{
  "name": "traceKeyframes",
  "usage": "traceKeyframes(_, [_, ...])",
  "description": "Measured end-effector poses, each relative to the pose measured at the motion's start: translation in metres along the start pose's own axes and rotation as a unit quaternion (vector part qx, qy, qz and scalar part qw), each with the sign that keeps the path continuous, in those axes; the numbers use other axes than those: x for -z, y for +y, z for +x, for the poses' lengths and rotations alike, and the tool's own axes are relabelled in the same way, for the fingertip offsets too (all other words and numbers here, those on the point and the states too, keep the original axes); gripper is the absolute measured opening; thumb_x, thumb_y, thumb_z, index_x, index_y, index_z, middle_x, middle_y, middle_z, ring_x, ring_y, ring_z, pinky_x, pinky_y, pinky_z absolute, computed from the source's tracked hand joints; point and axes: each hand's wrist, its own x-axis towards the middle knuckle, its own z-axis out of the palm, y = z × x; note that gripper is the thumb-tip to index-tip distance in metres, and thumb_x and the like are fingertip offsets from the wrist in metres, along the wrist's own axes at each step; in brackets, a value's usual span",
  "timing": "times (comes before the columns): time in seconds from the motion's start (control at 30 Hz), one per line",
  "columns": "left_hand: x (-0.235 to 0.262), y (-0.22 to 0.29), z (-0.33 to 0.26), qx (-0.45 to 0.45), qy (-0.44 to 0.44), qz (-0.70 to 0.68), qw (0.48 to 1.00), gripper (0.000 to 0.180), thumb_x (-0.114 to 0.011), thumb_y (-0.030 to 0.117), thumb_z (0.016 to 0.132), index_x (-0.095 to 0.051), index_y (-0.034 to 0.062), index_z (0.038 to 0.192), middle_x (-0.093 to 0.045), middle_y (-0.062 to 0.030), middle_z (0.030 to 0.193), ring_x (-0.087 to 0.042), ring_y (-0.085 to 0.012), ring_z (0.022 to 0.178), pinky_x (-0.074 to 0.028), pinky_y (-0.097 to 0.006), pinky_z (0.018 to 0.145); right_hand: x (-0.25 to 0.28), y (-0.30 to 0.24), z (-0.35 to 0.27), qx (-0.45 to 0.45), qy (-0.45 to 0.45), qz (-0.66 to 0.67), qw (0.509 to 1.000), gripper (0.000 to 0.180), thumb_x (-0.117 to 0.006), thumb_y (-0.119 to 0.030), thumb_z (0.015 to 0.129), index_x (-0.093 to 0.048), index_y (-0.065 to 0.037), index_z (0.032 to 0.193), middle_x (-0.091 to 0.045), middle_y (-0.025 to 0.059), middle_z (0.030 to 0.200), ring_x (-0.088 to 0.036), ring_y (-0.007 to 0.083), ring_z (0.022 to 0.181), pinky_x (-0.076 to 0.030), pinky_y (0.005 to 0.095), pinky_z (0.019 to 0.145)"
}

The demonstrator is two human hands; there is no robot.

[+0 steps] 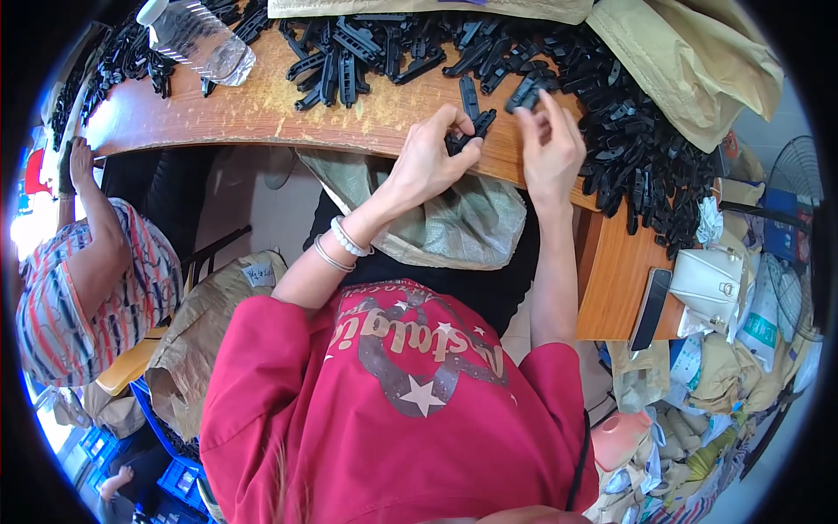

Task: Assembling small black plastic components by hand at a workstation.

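Observation:
My left hand (429,159) is closed at the near edge of the table, pinching a black plastic part (472,131) between thumb and fingers. Just beyond those fingertips lies or stands another long black part (470,98); whether it is touching the held one I cannot tell. To the right, my right hand (553,154) has thumb and forefinger on a separate black plastic piece (527,91), slightly smeared by motion, beside the heap. Below the hands, a pale green woven sack (471,229) lies open across my lap.
Heaps of black plastic parts (642,144) cover the table's back and right. A clear plastic bottle (205,44) lies at the back left. Brown paper sacks (690,61) sit behind. A phone (651,307) and white handbag (709,284) are at right. Another person (100,279) sits at left.

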Motion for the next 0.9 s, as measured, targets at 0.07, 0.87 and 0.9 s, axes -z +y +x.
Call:
traceKeyframes(0.07, [-0.001,0.0,0.001,-0.001,0.011,-0.037,0.999,0.024,-0.067,0.014,0.078,-0.053,-0.0027,0.088,-0.062,-0.0168,0.073,-0.06,-0.0228,0.059,-0.047,-0.034,0.062,0.007,0.007,0.005,-0.006,0.068,-0.014,0.998,0.023,-0.066,-0.015,0.084,-0.064,-0.001,0.102,-0.058,0.0077,0.075,-0.055,0.0205,0.062,-0.045,0.0332,0.059])
traceKeyframes(0.87, [0.001,0.009,0.003,0.055,0.003,-0.062,0.997,0.019,-0.064,0.012,0.082,-0.054,-0.0029,0.088,-0.063,-0.0099,0.064,-0.063,-0.0153,0.059,-0.049,-0.028,0.062,-0.017,0.022,0.023,0.129,-0.008,-0.062,0.99,0.024,-0.073,-0.016,0.076,-0.061,-0.001,0.089,-0.061,0.011,0.077,-0.063,0.0269,0.062,-0.049,0.0352,0.054])
traceKeyframes(0.9, [0.001,0.01,0.004,0.057,-0.003,-0.056,0.997,0.019,-0.064,0.012,0.082,-0.054,-0.003,0.089,-0.063,-0.0102,0.063,-0.063,-0.0161,0.059,-0.049,-0.028,0.064,-0.015,0.024,0.024,0.137,0.014,-0.069,0.988,0.021,-0.073,-0.015,0.077,-0.06,-0.001,0.086,-0.061,0.0109,0.077,-0.063,0.0263,0.061,-0.049,0.0344,0.052])
